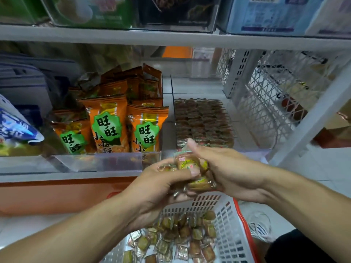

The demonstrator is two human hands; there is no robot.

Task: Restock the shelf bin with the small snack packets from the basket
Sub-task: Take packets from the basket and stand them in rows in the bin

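Note:
Both hands meet just above the white basket (230,234) and in front of the shelf edge. My left hand (161,188) cups a bunch of small snack packets (190,164) from below, thumb across them. My right hand (222,168) grips the same bunch from the right, thumb raised over the top packet. Several more small packets (182,236) lie loose in the basket. The clear shelf bin (252,141) holds neat rows of the same brown packets (201,120), just beyond my hands.
Orange snack bags (112,126) fill the bin to the left, with blue and white bags (15,126) further left. A white wire rack (275,103) stands on the right. Another shelf with boxes runs overhead. A shoe (260,226) shows right of the basket.

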